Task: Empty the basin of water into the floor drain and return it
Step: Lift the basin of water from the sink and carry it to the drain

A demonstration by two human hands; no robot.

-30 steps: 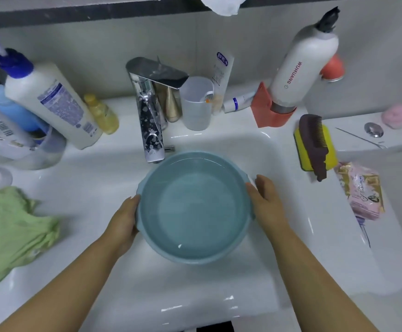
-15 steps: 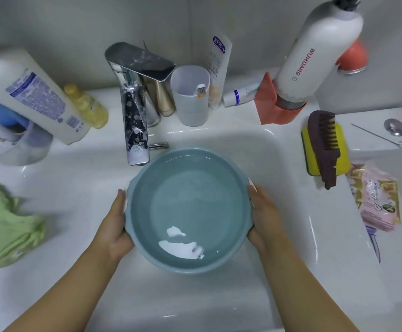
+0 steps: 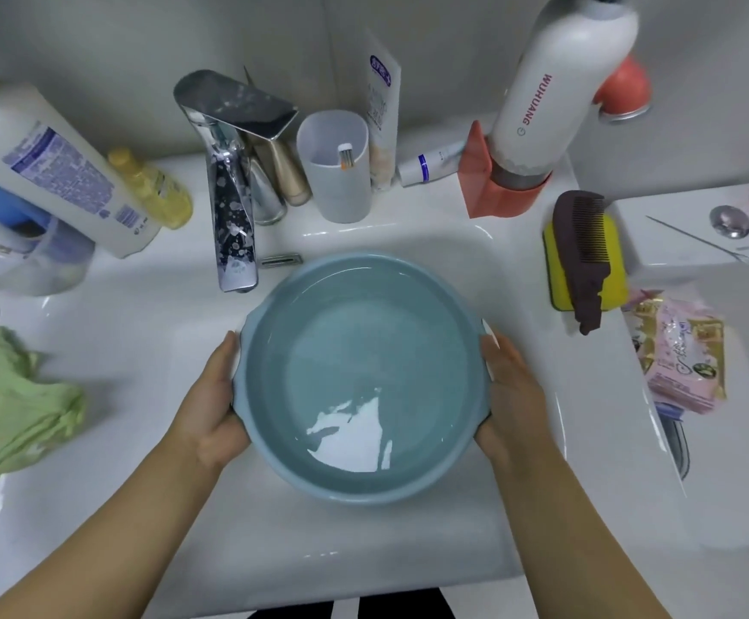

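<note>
A round blue basin (image 3: pixel 363 377) sits in the white sink (image 3: pixel 515 279), right below the shiny tap (image 3: pixel 234 180). There is water in the basin, and a bright white patch of light shines on the water near the front.

The left hand (image 3: pixel 209 408) holds the left side of the basin. Its thumb lies along the rim and the other fingers go under the edge, where they are hidden. The right hand (image 3: pixel 508 395) holds the right side the same way, thumb up on the rim. Both hands are wrapped on the basin, one on each side.

Behind the sink, by the wall, stands a grey cup (image 3: pixel 337 172) with a toothbrush head peeking up inside. Next to the cup a white tube (image 3: pixel 383 113) stands up, and a small tube (image 3: pixel 430 165) lies flat. A big white bottle (image 3: pixel 560 87) with red letters sits in a red holder (image 3: pixel 493 185). To the right, a dark comb (image 3: pixel 582 252) lies on top of a yellow sponge (image 3: pixel 609 243). A pink packet (image 3: pixel 680 355) lies just past them.

On the left, a big white bottle with a blue label (image 3: pixel 46 172) leans over, and a small yellow bottle (image 3: pixel 153 189) stands beside it. A green cloth (image 3: pixel 11 404) lies bunched up at the left edge.
</note>
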